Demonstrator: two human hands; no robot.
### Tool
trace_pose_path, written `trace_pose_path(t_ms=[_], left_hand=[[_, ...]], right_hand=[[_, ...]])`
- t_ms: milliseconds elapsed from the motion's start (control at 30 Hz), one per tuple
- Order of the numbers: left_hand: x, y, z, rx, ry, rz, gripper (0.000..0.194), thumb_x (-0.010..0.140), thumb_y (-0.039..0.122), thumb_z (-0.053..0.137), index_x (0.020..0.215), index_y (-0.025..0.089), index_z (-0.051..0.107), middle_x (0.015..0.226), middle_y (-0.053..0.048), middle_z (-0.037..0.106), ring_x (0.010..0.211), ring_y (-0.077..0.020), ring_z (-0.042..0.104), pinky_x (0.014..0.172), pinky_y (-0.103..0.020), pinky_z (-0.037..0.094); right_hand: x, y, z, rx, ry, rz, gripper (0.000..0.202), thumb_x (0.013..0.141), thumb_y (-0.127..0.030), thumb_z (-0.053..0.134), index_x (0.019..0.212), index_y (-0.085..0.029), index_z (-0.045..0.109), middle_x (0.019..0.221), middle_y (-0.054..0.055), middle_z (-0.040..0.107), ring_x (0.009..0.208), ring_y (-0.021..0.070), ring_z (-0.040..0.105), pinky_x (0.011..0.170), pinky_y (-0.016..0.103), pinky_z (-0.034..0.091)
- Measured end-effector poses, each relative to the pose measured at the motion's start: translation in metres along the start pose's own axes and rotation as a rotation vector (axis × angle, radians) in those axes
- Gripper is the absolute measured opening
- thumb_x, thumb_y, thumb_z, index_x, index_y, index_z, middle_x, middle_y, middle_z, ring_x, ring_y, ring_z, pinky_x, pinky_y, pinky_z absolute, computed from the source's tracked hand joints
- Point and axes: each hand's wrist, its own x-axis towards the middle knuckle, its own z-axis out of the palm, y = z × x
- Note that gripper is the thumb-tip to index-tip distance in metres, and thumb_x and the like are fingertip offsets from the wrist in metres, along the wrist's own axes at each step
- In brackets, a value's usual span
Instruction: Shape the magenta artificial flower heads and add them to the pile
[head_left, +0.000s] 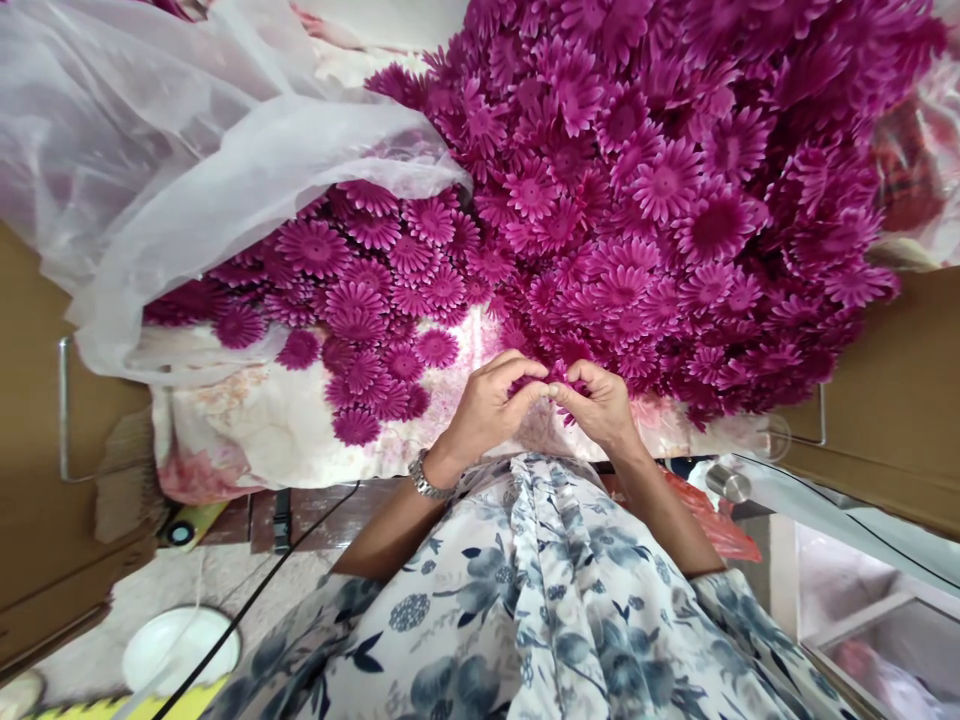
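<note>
My left hand point(496, 402) and my right hand point(598, 402) meet near the table's front edge, fingertips pinched together. Between them is a magenta artificial flower point(559, 378), largely covered by the fingers. Just beyond my hands rises a big heap of loose magenta artificial flowers point(667, 180), spreading to the back and right. On the left a smaller pile of flower heads point(360, 310), many facing up, lies on the pale floral tablecloth point(277, 430). A watch with a metal band circles my left wrist.
A translucent plastic bag point(225, 190) covers part of the left pile. Cardboard boxes point(30, 420) point(892, 400) stand at both sides. Below the table are a white round lid-like object point(180, 648), a dark cable point(262, 590) and a red plastic bag point(712, 515).
</note>
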Motion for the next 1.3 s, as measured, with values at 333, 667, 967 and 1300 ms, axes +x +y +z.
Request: trace_pose_path(t_ms=[333, 667, 967, 1300], left_hand=[[-0.003, -0.022, 0.014, -0.563, -0.066, -0.401, 0.013, 0.069, 0.026, 0.065, 0.065, 0.017, 0.057, 0.061, 0.003, 0.052, 0.056, -0.0093, 0.045, 0.056, -0.023, 0.037], [-0.008, -0.038, -0.017, 0.073, 0.16, -0.312, 0.016, 0.072, 0.013, 0.05, 0.059, 0.018, 0.043, 0.059, 0.004, 0.043, 0.059, -0.0109, 0.041, 0.06, -0.025, 0.034], [-0.017, -0.03, -0.011, 0.13, 0.191, -0.299, 0.015, 0.076, 0.009, 0.046, 0.085, 0.019, 0.052, 0.077, 0.001, 0.057, 0.073, -0.0133, 0.054, 0.072, -0.027, 0.042], [-0.015, -0.014, 0.025, -0.301, 0.149, -0.32, 0.02, 0.086, 0.027, 0.044, 0.104, 0.019, 0.05, 0.097, -0.005, 0.057, 0.092, -0.0149, 0.056, 0.081, -0.027, 0.046]], right_hand=[[-0.004, -0.003, 0.001, 0.154, -0.149, 0.084, 0.029, 0.065, -0.038, 0.07, 0.059, -0.018, 0.05, 0.052, -0.007, 0.045, 0.047, 0.006, 0.038, 0.046, 0.019, 0.033], [-0.006, 0.006, -0.015, 0.01, -0.01, 0.04, 0.033, 0.08, -0.039, 0.057, 0.061, -0.019, 0.039, 0.054, -0.008, 0.03, 0.049, 0.0053, 0.029, 0.045, 0.019, 0.025], [-0.004, 0.008, 0.002, -0.18, -0.101, 0.028, 0.019, 0.081, -0.036, 0.055, 0.09, -0.019, 0.057, 0.068, -0.003, 0.055, 0.056, 0.0096, 0.047, 0.054, 0.022, 0.041], [0.001, -0.003, 0.018, -0.255, -0.079, -0.071, 0.027, 0.082, -0.036, 0.053, 0.1, -0.018, 0.06, 0.085, 0.003, 0.067, 0.064, 0.0125, 0.058, 0.063, 0.026, 0.048]])
